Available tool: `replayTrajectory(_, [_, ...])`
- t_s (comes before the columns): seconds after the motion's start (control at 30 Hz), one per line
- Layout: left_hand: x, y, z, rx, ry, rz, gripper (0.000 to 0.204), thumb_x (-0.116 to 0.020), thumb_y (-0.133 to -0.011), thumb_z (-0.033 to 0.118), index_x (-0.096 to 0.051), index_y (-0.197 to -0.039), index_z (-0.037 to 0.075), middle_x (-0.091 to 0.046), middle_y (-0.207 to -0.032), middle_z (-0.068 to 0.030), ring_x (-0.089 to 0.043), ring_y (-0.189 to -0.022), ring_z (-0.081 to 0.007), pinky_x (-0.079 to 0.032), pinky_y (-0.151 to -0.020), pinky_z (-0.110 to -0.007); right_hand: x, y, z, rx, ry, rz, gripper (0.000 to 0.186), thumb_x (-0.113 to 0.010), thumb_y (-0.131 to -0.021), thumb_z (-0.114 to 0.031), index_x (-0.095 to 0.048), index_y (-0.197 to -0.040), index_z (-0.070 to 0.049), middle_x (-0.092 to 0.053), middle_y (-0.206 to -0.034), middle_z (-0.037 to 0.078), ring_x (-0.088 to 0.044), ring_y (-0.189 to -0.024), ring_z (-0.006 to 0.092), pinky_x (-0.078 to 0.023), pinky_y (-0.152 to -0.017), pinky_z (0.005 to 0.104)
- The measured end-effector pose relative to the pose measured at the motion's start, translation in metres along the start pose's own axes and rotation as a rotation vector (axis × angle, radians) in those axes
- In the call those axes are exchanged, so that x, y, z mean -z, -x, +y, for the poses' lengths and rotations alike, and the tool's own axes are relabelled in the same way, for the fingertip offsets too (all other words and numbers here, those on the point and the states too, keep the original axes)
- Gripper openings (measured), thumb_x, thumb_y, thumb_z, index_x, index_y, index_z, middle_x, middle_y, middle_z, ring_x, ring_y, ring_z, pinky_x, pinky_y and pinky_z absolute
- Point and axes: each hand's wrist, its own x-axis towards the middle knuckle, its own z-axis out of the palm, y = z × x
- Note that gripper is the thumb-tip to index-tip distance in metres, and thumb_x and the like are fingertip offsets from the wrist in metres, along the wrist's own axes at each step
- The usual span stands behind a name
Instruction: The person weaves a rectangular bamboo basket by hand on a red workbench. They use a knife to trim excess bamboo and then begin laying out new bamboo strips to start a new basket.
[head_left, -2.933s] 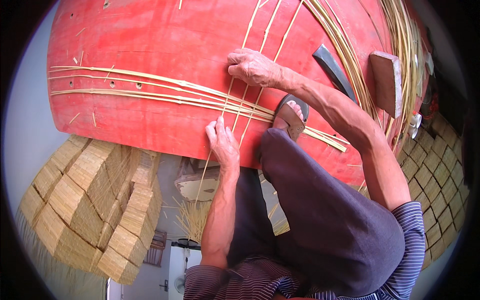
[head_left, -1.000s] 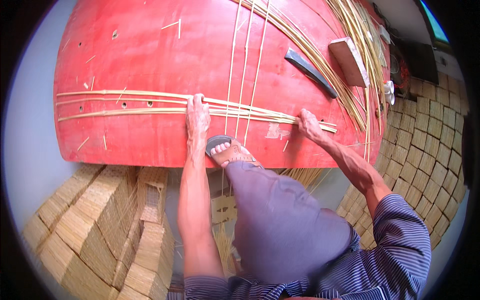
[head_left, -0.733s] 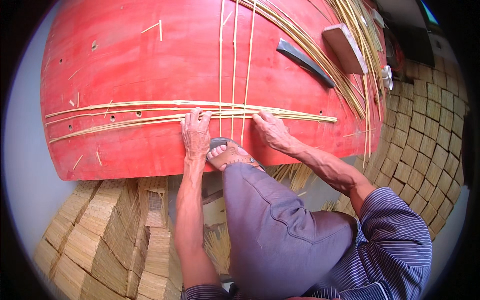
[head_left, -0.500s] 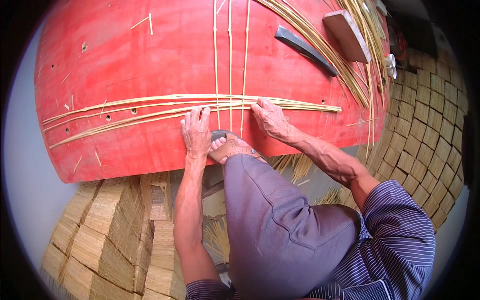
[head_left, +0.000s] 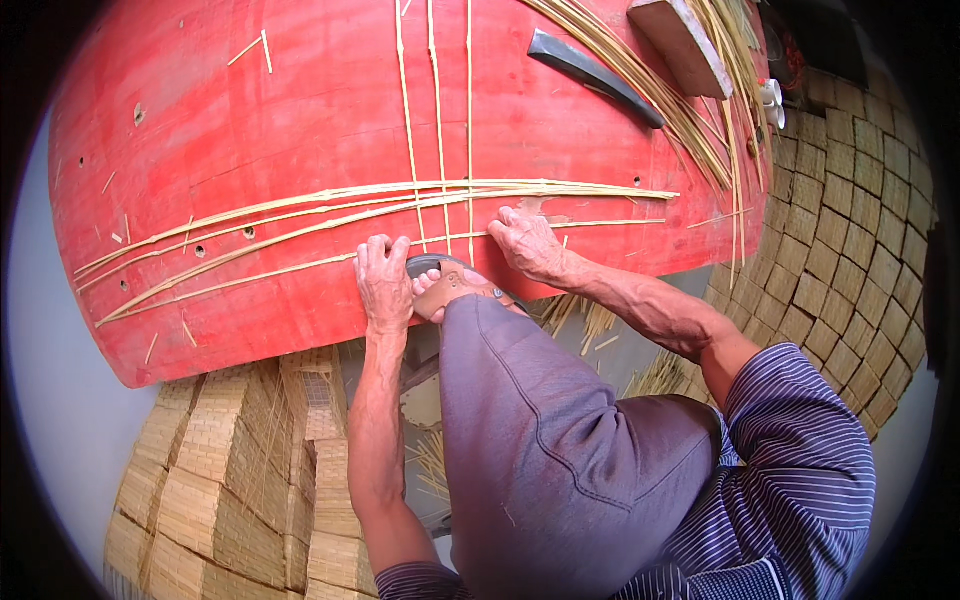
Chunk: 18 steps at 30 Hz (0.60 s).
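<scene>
Bright, even daylight, soft shadows, no glare. Pic sharp in centre; strong fisheye bend twd rim, black vignette at all 4 corners.

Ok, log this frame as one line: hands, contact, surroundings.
left hand: flat on red board, on straw strips | right hand: pressing strips at crossing | foot: braced on board edge | woven mats: stacked below

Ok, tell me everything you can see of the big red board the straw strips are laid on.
The red board is a large, flat, painted panel, worn and scuffed, with small holes scattered across it. Pale straw strips cross it sideways; three more run up it. A dark curved blade and a wooden block lie near its far end. The left hand, right hand and a sandalled foot press at its near edge.
</scene>
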Motion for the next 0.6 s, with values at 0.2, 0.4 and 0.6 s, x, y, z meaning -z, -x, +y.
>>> replayTrajectory(0.2, [-0.002,-0.001,0.001,-0.002,0.019,0.011,0.021,-0.061,-0.079,0.003,-0.067,-0.099,0.007,-0.053,-0.090,-0.0089,-0.053,-0.086,-0.0279,-0.045,-0.076,-0.042,0.001,-0.002,0.001,-0.022,-0.004,0.011,0.005,-0.054,-0.082,-0.007,-0.051,-0.083,-0.003,-0.051,-0.083,0.016,-0.058,-0.077,0.0370,-0.048,-0.063,0.0495])
replayTrajectory(0.4, [0.001,-0.010,-0.004,-0.043,-0.030,0.084,0.031,-0.062,-0.080,0.005,-0.065,-0.110,0.009,-0.056,-0.102,-0.0091,-0.055,-0.096,-0.0286,-0.044,-0.077,-0.043,0.017,-0.016,-0.006,-0.002,-0.069,0.169,0.011,-0.056,-0.083,-0.007,-0.053,-0.093,-0.001,-0.054,-0.089,0.017,-0.059,-0.083,0.0374,-0.051,-0.068,0.0479])
replayTrajectory(0.6, [0.005,-0.037,0.005,-0.080,-0.068,0.077,0.036,-0.061,-0.082,0.006,-0.064,-0.117,0.011,-0.057,-0.107,-0.0082,-0.056,-0.101,-0.0282,-0.044,-0.078,-0.043,0.028,-0.026,-0.013,0.043,-0.042,0.219,0.031,-0.060,-0.085,-0.004,-0.056,-0.115,0.004,-0.061,-0.113,0.023,-0.060,-0.102,0.0408,-0.052,-0.082,0.0464])
